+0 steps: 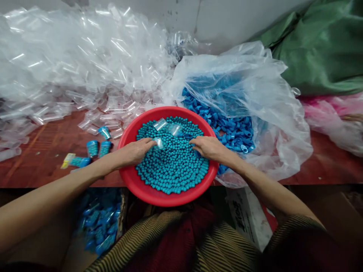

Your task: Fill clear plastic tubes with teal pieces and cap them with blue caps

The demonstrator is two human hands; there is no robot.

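Note:
A red basin [167,200] full of small turquoise beads [172,170] sits at the table's front edge. My left hand [140,150], over its left side, pinches a clear plastic tube [159,142] just above the beads. At the right side my right hand [208,147] is closed, with fingers curled; blue plastic shows beneath them and looks like a cap, partly hidden. A dark blue ring-like piece [187,136] is right by those fingertips. Two more clear tubes, one of them [160,124] toward the back, lie on the beads.
A large heap of clear tubes [85,56] covers the back left. Several bead-filled containers with blue caps [92,148] rest left of the basin. On the right, a clear plastic bag [278,124] holds blue caps [232,130]. Filled containers [99,223] lie below the table edge.

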